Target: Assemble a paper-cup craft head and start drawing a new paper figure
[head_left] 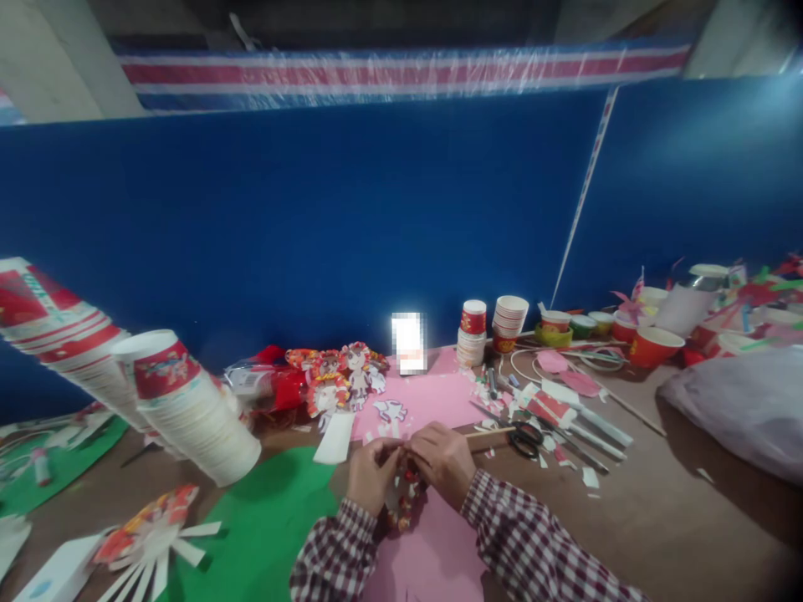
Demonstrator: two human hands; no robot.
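My left hand (369, 477) and my right hand (447, 460) meet low in the middle of the head view, fingers bent together around a small patterned paper piece (401, 506). It shows red, orange and white; its upper part is hidden by the fingers. Beneath it lies pink paper (432, 568). Just beyond my hands is a white cut-out figure (390, 410). A white paper piece (335, 438) lies beside my left hand. Black-handled scissors (525, 440) rest to the right of my right hand, near a thin wooden stick (489, 437).
Tall stacks of paper cups (194, 418) lean at left, by green paper (263, 510) and a fringed cup piece (156, 535). Printed character cut-outs (356, 368) lie ahead. Smaller cup stacks (509, 316), paper scraps and a plastic bag (740, 405) are at right. A blue partition (376, 217) stands behind.
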